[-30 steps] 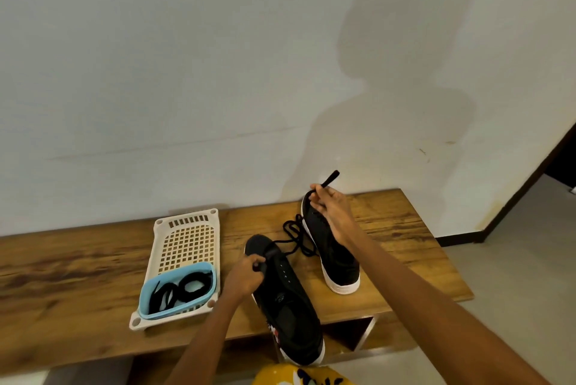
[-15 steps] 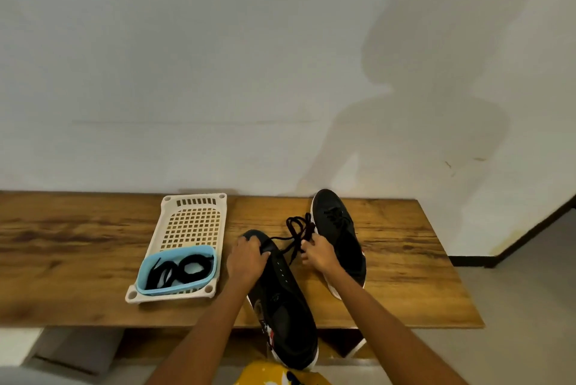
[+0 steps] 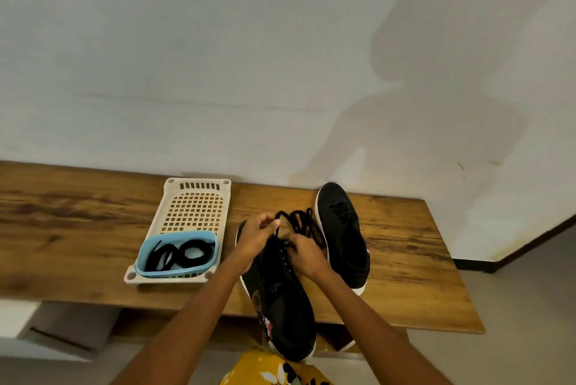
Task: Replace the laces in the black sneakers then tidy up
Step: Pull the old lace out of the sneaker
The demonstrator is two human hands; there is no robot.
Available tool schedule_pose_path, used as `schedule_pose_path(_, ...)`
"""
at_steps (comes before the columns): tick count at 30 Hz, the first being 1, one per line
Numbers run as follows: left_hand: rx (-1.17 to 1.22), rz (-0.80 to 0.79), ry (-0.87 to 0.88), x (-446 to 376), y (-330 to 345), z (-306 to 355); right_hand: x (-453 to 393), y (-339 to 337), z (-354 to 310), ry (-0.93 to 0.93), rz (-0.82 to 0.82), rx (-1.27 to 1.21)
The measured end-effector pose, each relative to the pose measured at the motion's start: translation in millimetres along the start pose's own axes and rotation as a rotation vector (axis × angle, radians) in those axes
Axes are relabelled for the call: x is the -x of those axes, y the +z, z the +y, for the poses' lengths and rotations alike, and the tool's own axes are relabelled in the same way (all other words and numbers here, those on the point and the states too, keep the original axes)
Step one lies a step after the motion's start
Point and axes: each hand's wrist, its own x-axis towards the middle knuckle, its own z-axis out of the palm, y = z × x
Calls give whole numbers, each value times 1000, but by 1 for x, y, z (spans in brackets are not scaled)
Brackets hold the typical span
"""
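On the left of the tabletop (image 3: 78, 229), the cream tray (image 3: 194, 207) and its blue tub (image 3: 174, 271) of coiled spare laces (image 3: 182, 255) sit as before. Your left hand (image 3: 255, 236) has left the near sneaker (image 3: 280, 300) toe and now pinches the loose black lace (image 3: 299, 224) in curled fingers. Your right hand (image 3: 307, 255) has dropped onto the eyelets, fingers curled on that same lace. The far sneaker (image 3: 346, 235) stays put, just right.

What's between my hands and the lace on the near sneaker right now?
Nothing visible: the left hand pinches the black lace at its loop, and the right hand grips it over the near sneaker.
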Motion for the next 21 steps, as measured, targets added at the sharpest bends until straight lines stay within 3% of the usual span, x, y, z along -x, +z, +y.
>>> schedule_pose_path(4,184,43,-132,-2,-11,-17,4,-9,3,18,-5,92)
schedule_pose_path(9,-10,-63,-105,-1,-12,-30,-5,-66,-18,42,168,-116)
schedule_pose_path(13,8,-99,-88,0,-15,-25,-15,-122,-38,73,367,-466)
schedule_pose_path(19,-428,-231,116,4,-13,-23,-23,-199,-77,-99,608,-1353)
schedule_pose_path(21,-473,-204,107,3,-11,-27,-26,-209,-81,-123,643,-1459)
